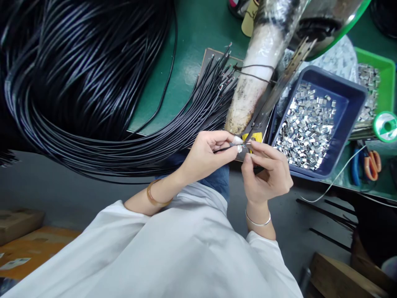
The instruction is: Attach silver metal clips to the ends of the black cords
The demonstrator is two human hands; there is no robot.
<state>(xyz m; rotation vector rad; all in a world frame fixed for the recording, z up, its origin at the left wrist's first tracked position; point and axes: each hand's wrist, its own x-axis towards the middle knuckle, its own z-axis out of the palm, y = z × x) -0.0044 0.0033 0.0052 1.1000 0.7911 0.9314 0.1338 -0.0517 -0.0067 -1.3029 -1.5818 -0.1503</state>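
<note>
Between thumb and fingers, my left hand pinches a thin black cable close to its end. My right hand is closed at the fingertips on a small silvery metal piece, which meets the cable's end. Whether the cable sits inside the piece or only touches it, I cannot tell. A thick bundle of black cables runs leftward behind my left hand. Right of my right hand stands a dark blue bin holding many small shiny metal pieces.
A plastic-wrapped tapered column hangs just beyond my hands, beside a long metal strip. A large coil of black cable covers the left of the green table. A green bin and orange-handled pliers are at right.
</note>
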